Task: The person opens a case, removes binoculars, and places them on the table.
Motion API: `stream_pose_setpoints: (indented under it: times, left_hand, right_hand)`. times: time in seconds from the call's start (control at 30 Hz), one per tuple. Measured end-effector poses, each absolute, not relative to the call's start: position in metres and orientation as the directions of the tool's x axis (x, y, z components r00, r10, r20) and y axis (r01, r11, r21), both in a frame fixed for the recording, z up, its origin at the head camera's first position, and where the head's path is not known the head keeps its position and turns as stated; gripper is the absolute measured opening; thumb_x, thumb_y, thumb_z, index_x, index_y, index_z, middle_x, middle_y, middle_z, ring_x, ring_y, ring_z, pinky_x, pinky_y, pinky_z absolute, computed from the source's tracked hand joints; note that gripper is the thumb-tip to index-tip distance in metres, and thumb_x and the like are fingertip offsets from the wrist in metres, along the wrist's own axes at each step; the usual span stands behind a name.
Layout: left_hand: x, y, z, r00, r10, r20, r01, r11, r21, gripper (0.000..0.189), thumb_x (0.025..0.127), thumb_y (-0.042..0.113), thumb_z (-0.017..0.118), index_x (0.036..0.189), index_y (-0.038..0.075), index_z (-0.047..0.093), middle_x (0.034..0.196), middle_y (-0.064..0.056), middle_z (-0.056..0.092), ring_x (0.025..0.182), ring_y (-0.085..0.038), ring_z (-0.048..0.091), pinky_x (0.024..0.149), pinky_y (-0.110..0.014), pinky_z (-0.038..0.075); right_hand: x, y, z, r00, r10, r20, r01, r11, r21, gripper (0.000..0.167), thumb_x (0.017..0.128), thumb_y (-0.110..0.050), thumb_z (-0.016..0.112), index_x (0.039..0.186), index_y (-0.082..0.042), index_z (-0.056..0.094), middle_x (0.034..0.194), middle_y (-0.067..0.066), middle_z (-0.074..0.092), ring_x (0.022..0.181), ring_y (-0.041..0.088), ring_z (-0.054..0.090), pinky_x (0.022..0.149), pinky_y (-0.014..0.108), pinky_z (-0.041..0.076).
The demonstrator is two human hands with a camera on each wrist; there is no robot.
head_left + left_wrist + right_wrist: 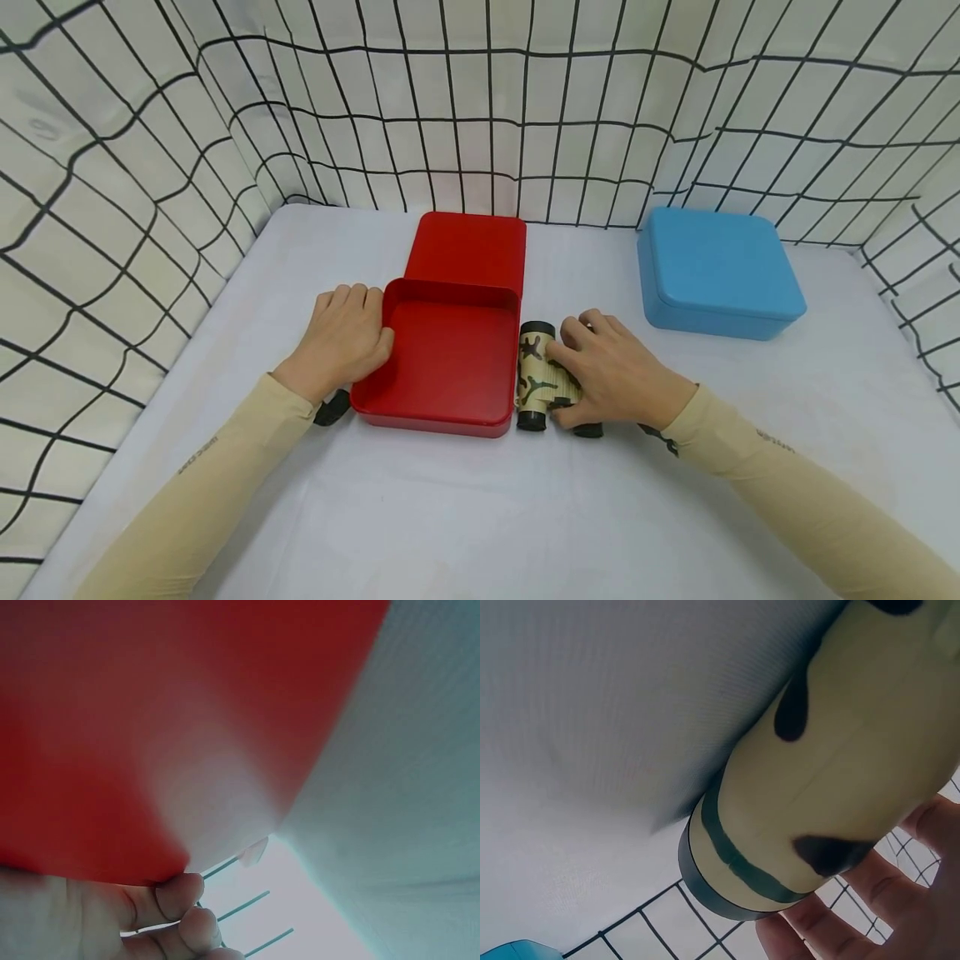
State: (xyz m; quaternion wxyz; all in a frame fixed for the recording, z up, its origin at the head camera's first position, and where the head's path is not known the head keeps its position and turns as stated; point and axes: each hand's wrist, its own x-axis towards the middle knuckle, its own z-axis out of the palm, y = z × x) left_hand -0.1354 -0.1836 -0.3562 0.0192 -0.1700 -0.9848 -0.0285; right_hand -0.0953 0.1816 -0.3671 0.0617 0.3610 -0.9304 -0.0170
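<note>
A red box (450, 362) stands open on the white table, with its lid (468, 248) folded back behind it. My left hand (347, 333) grips the box's left wall, the thumb over the rim. In the left wrist view, my fingers (180, 896) curl along the edge of the red wall (90, 750). Just right of the box lie camouflage-patterned binoculars (534, 371) with black ends. My right hand (618, 367) holds them from above, covering most of the right barrel. The right wrist view shows that barrel (817, 772) close up, with fingers (889, 889) along its side.
A closed blue box (720, 271) sits at the back right of the table (420, 517). Black wire grid panels (487, 121) with white sheeting behind them stand along the back and both sides. A dark strap piece (332, 408) shows by the left wrist.
</note>
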Motion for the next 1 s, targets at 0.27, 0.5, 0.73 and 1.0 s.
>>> stream_pose_setpoints:
  times: [0.27,0.5,0.73,1.0]
  left_hand:
    - [-0.138,-0.181,-0.353,-0.944,0.33,0.013,0.33,0.943,0.04,0.024,0.096,0.022,0.043,0.099,-0.001,0.05,0.093,-0.017,0.052,0.092,-0.034,0.049,0.09,-0.051,0.04]
    - [-0.138,-0.181,-0.343,-0.955,0.296,-0.016,0.295,0.955,0.012,0.044,0.104,0.04,0.044,0.104,-0.002,0.054,0.1,-0.019,0.057,0.099,-0.037,0.051,0.089,-0.052,0.039]
    - [-0.14,-0.177,-0.33,-0.957,0.29,-0.016,0.289,0.957,0.025,0.053,0.105,0.048,0.047,0.114,-0.004,0.055,0.111,-0.022,0.059,0.109,-0.042,0.051,0.096,-0.057,0.038]
    - [-0.147,-0.163,-0.309,-0.949,0.315,0.034,0.316,0.948,0.035,0.059,0.104,0.053,0.048,0.125,-0.002,0.055,0.116,-0.021,0.06,0.114,-0.042,0.05,0.099,-0.057,0.038]
  right_hand:
    - [-0.093,0.189,-0.363,-0.744,-0.662,0.085,-0.659,0.749,0.065,0.082,0.076,-0.078,0.07,0.126,-0.014,0.064,0.121,0.006,0.062,0.122,0.032,0.053,0.106,0.053,0.046]
    - [-0.092,0.2,-0.352,-0.762,-0.636,0.12,-0.638,0.769,0.028,0.088,0.075,-0.081,0.07,0.132,-0.015,0.063,0.127,0.009,0.065,0.128,0.035,0.053,0.109,0.058,0.041]
    - [-0.094,0.224,-0.342,-0.778,-0.6,0.188,-0.605,0.796,0.034,0.086,0.076,-0.078,0.072,0.132,-0.013,0.063,0.124,0.012,0.066,0.125,0.036,0.054,0.107,0.061,0.042]
    - [-0.099,0.255,-0.333,-0.864,-0.451,0.225,-0.479,0.873,-0.088,0.076,0.081,-0.061,0.079,0.13,-0.005,0.064,0.123,0.016,0.069,0.12,0.038,0.058,0.101,0.058,0.049]
